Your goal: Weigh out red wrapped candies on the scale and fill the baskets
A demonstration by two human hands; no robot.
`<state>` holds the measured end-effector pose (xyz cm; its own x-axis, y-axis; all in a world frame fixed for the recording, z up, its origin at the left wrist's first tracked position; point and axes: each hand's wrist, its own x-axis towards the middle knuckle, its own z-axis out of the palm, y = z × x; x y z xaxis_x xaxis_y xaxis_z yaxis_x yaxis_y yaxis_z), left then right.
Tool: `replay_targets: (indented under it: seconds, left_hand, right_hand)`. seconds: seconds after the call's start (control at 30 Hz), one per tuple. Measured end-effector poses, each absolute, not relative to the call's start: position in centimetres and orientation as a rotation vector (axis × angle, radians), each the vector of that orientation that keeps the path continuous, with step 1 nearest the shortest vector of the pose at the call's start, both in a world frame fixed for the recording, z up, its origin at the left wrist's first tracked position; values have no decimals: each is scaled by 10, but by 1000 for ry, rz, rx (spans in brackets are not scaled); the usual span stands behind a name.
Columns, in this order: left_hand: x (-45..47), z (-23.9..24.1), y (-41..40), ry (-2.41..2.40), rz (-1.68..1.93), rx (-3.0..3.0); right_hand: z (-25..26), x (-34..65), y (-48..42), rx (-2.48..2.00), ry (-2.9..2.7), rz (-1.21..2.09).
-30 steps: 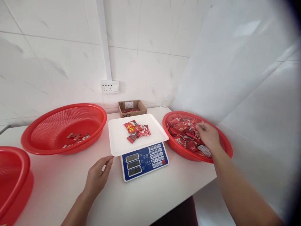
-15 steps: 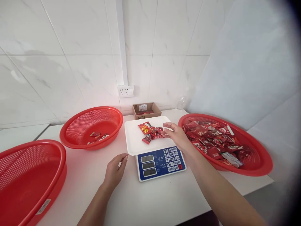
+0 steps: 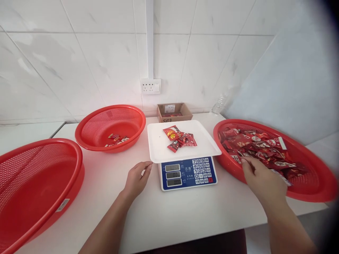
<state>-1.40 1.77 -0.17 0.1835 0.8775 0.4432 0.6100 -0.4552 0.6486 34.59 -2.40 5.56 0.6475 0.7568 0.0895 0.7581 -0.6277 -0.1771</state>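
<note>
The left hand (image 3: 137,178) and the right hand (image 3: 265,183) are bare, and so are both arms (image 3: 111,215). Below, between the hands, dark reddish clothes (image 3: 212,243) show.

A few red packets (image 3: 182,138) lie on the white tray (image 3: 158,146) of a scale (image 3: 189,173) on the bench (image 3: 169,215). The person's left hand (image 3: 137,179) is loosely curled at the tray's near left corner. The right hand (image 3: 265,180) reaches over a red basket (image 3: 226,162) heaped with packets; from here I can't tell whether it grips one. A carton (image 3: 176,119) stands behind the scale.
</note>
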Motion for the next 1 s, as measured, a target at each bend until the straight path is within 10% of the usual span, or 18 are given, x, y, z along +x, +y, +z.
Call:
replay_targets:
  seconds: [1.0]
  left_hand:
    - [-12, -6, 21, 1522, 1188, 2097]
  right_hand:
    - [55, 340, -27, -2542, -1322, -82]
